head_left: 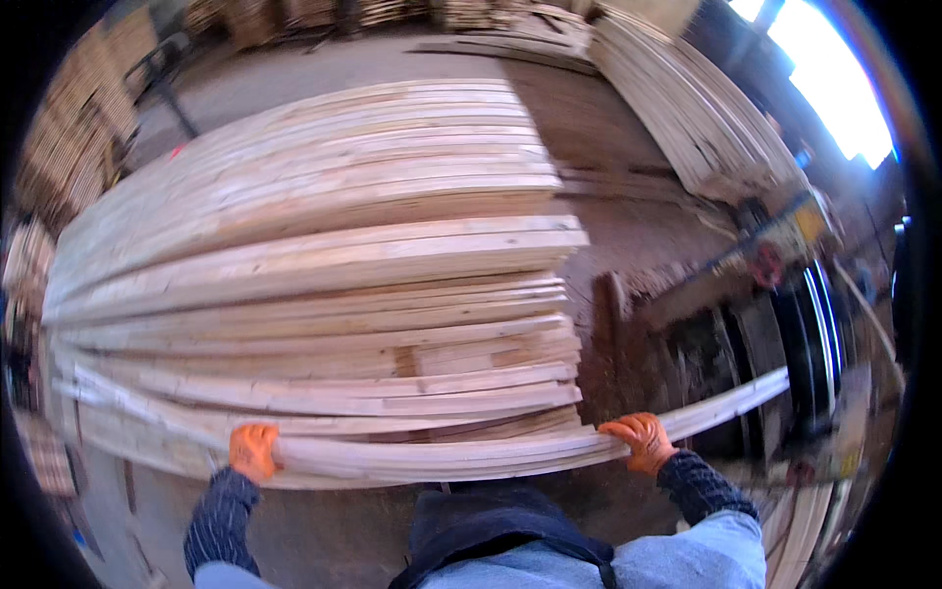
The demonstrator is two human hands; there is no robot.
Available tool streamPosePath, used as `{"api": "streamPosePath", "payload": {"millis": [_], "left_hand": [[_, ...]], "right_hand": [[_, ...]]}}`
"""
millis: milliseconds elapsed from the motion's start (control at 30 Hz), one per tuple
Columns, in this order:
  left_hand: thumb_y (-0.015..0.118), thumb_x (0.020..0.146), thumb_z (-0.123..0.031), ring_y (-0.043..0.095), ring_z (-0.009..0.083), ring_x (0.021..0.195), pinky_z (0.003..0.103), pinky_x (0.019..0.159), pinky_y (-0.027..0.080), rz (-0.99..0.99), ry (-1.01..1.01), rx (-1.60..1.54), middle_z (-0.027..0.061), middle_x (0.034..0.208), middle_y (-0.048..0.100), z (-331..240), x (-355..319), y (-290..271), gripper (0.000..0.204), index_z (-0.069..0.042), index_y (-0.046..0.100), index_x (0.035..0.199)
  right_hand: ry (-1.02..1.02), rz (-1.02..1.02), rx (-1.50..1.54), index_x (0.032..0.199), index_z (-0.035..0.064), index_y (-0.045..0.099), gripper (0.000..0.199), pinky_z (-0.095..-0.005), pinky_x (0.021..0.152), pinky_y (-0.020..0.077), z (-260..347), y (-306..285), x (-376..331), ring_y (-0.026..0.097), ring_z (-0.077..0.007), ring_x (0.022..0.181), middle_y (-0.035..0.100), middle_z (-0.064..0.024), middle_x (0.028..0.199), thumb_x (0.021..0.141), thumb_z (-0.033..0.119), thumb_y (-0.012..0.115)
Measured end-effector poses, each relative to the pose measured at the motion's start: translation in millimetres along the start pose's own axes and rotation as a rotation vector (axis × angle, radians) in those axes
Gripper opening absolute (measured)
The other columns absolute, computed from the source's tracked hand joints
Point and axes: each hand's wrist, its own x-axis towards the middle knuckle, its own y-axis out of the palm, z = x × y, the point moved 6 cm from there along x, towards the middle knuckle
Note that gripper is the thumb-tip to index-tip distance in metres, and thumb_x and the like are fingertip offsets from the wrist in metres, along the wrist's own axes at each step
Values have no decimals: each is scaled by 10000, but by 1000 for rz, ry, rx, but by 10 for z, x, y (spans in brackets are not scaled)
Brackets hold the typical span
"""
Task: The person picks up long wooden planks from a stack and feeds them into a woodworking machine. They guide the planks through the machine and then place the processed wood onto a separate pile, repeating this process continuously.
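Note:
A long pale wooden board [451,456] runs across in front of me, bent by the lens. My left hand [254,452], in an orange glove, is closed on it left of my body. Farther right, my right hand [640,442], gloved alike, grips the same board with its fingers over the top edge. The board's right end reaches a black roller [812,353] on a machine. Just beyond the board lies a big stack of planks [392,255] in uneven layers. Whether I hold one board or several pressed together, I cannot tell.
On the right stands the machine, with a red round part [765,265] on its frame. Another pile of long boards [697,108] lies at the far right. Stacked timber [78,137] lines the far left, near a dark metal handle [162,83]. Bright windows are at upper right.

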Motion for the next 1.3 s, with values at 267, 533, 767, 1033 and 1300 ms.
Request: {"api": "streamPosePath", "payload": {"millis": [267,533,767,1033,1300], "left_hand": [[958,445,-318,644,383,867,510,760,481,122,11,-95,140,876,662,-1635,632,-284,633,-83,587,900],[921,566,-409,638,382,926,513,824,439,164,224,-128,144,935,667,-3772,1458,-564,687,-54,598,1058],[923,596,-393,660,425,936,540,816,500,157,261,-256,194,983,691,-5066,1854,-144,793,-25,597,1218],[928,604,-396,668,389,1108,536,1008,491,-98,272,-307,183,1177,710,-5132,1539,-317,886,-49,622,1361],[951,594,-396,661,381,1093,505,1007,485,-249,87,-146,180,1132,706,-3688,699,-635,813,-23,669,1259]], "right_hand": [[322,-110,-138,1480,220,549,980,-492,1251,380,-1341,426,-1277,600,-307,1340,669,-114,1354,564,42,850],[330,-433,-91,1547,191,486,946,-505,1253,371,-1488,217,-1567,535,-317,1420,582,-100,1510,656,-42,705],[-49,-483,96,1564,184,485,973,-534,1225,379,-840,559,-1071,549,-326,1395,591,-128,1483,626,36,697],[-93,-24,12,1610,210,413,1059,-465,1232,365,-903,736,-898,567,-288,1381,615,-106,1466,642,133,837],[161,-248,73,1468,186,541,964,-514,1306,236,-1604,602,-1286,517,-290,1419,620,-74,1438,561,55,839]]}}
